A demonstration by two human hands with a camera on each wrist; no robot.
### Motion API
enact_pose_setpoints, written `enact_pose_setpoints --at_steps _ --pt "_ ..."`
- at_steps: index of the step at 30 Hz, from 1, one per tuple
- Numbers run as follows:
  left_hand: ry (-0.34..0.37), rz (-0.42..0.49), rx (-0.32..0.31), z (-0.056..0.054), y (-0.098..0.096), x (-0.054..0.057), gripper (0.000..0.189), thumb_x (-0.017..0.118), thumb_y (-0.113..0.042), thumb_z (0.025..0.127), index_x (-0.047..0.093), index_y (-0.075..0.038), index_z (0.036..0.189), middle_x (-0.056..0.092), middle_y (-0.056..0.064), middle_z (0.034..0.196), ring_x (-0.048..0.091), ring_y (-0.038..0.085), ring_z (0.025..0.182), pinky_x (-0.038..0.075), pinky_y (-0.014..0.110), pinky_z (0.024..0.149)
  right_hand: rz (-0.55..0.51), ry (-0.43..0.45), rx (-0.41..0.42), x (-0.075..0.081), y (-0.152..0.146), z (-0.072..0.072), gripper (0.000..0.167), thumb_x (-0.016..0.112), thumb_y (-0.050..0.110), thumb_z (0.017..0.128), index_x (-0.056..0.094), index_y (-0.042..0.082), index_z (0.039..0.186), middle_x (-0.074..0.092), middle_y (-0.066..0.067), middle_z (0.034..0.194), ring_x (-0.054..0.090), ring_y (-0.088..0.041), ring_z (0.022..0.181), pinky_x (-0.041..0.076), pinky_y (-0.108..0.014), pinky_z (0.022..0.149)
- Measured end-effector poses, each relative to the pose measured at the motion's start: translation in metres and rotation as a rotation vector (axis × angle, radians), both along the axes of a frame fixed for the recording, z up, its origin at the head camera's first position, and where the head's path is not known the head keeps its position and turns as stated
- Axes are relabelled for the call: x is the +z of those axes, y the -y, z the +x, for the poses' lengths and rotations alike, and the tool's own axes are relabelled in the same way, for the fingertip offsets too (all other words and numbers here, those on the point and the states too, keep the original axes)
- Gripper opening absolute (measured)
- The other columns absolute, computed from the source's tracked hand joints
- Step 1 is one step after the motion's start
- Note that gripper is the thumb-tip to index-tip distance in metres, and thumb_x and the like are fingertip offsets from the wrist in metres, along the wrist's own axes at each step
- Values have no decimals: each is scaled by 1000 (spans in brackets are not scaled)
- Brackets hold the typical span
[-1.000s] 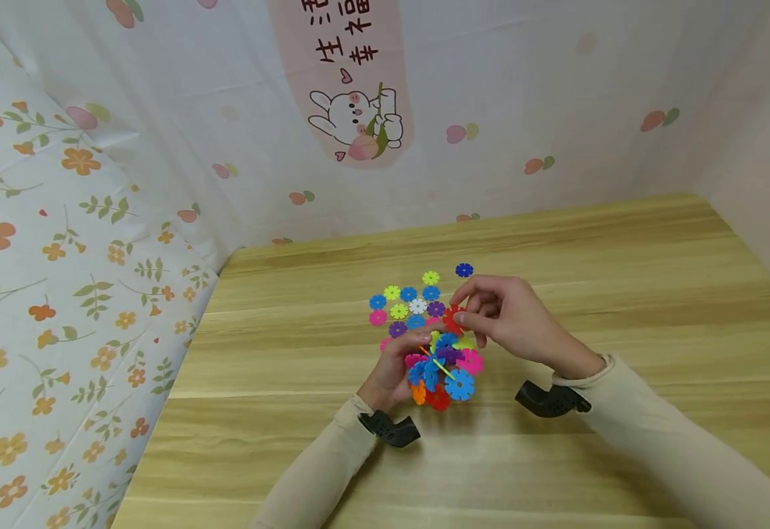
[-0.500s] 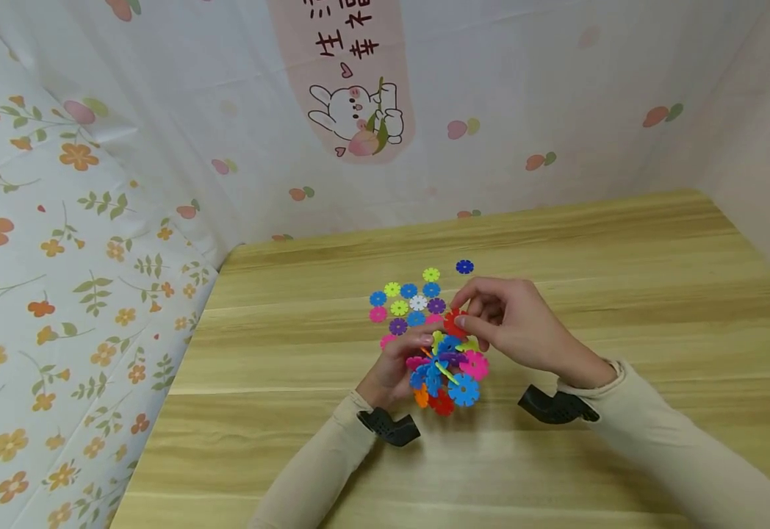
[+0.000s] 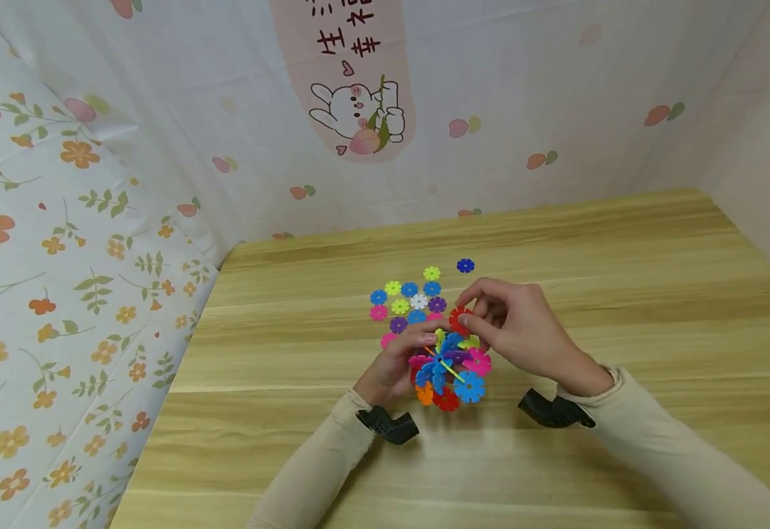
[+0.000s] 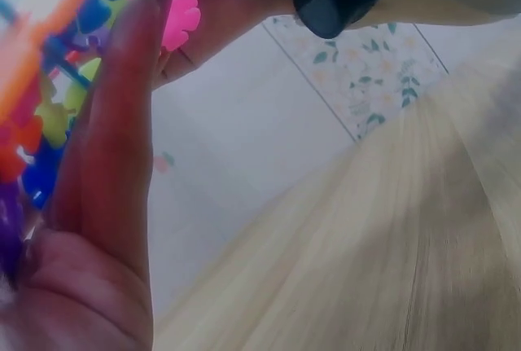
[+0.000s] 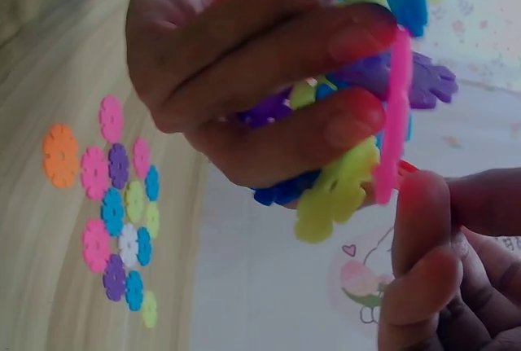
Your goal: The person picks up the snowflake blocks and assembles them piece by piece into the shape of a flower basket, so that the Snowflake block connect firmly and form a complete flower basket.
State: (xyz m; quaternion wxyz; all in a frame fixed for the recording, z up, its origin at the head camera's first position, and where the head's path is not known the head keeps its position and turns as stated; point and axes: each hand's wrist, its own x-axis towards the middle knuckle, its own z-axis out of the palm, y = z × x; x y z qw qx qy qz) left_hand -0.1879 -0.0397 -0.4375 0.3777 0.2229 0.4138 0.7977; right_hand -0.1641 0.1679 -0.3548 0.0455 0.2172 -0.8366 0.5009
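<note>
My left hand (image 3: 394,364) cradles a rounded cluster of interlocked plastic snowflake discs (image 3: 439,360) above the table, in blue, pink, purple, yellow, red and orange. In the right wrist view its fingers (image 5: 269,82) curl round the cluster, beside a pink disc (image 5: 394,123) seen edge-on. My right hand (image 3: 527,327) pinches a red snowflake disc (image 3: 459,320) between thumb and forefinger, right at the top of the cluster. From the right wrist only a sliver of that red disc shows behind the fingertips. The left wrist view has the cluster (image 4: 49,66) against the palm.
Loose snowflake discs lie flat on the wooden table (image 3: 292,353) beyond the hands, among them a white disc (image 3: 419,301) and a dark blue disc (image 3: 466,265) set apart. An orange disc (image 5: 60,155) appears in the right wrist view. A printed curtain (image 3: 239,110) hangs behind.
The cluster has turned slightly in my left hand and shifted a little to the right. My right hand, still pinching the red disc, has moved slightly right with it.
</note>
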Motion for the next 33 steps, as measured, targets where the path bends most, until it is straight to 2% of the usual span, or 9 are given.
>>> enact_pose_setpoints --at_steps 4,8,12,16,20,26,29,33 --pt "-11 -3 6 -1 -1 1 21 53 -31 97 65 -24 112 63 -6 104 65 7 93 56 22 82 -27 -29 -33 -4 0 1 16 71 -3 86 68 8 97 64 1 67 59 -11 52 50 -27 48" --pt "-21 -13 28 -2 -3 1 22 49 -27 98 65 -23 112 64 -5 105 65 7 93 56 23 82 -9 -111 -35 -10 1 1 16 74 -4 84 68 7 95 63 4 68 55 -6 52 50 -24 50" --pt "-21 -81 96 -1 -6 0 23 46 -22 98 67 -22 109 65 -5 103 65 7 90 57 23 79 43 -201 -18 -15 -1 1 17 75 -5 82 67 7 91 62 6 69 52 -2 54 48 -21 50" --pt "-4 -164 151 0 -10 2 25 47 -18 96 70 -24 106 65 -4 103 64 8 89 56 24 79 59 -227 -1 -19 -4 1 18 75 -7 82 66 8 86 64 5 69 51 -1 54 48 -20 49" --pt "5 -215 181 2 -12 5 24 50 -16 94 72 -24 101 65 -3 104 63 9 89 56 23 77 41 -234 7 -26 -6 1 22 75 -8 81 64 10 83 65 5 70 50 -1 54 47 -20 48" --pt "-7 -267 208 6 -14 14 18 56 -16 91 71 -21 99 64 -2 101 61 10 86 55 22 77 24 -313 1 -31 -6 2 30 77 -9 78 59 14 77 68 6 74 44 -3 56 42 -21 48" --pt "-39 -307 218 8 -13 17 18 56 -16 90 70 -14 102 64 -1 101 61 11 86 54 20 77 -14 -303 24 -33 -7 4 30 78 -10 77 59 14 77 67 5 73 47 -3 57 44 -23 48" --pt "-90 -347 201 10 -11 20 32 58 -13 90 63 8 114 66 0 102 65 10 86 55 20 78 -71 -201 86 -34 -10 7 27 76 -10 78 62 12 80 66 5 72 56 -5 58 52 -24 52"
